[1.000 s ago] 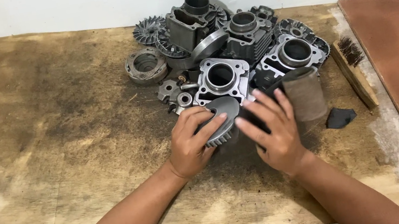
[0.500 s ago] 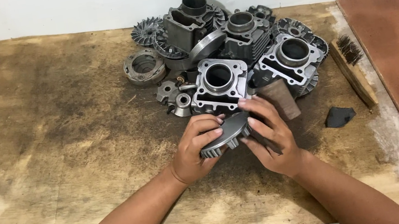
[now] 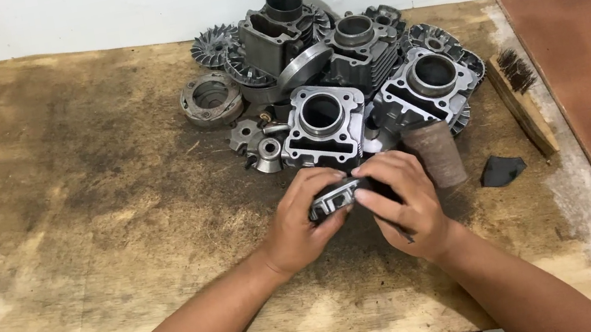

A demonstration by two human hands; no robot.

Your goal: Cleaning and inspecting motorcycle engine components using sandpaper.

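Both hands (image 3: 355,212) grip a round metal part (image 3: 333,200).

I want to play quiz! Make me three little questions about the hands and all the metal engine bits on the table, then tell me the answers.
1. True or false: both hands hold the same round grey metal part.
2. Which thing lies nearest the table's right edge?
A. the wire brush
B. the finned disc
C. the clutch drum
3. Fill in: the rusty brown roll stands just beside the ____ hand.

Key
1. True: the left hand and the right hand both grip it, above the wooden table.
2. A.
3. right.
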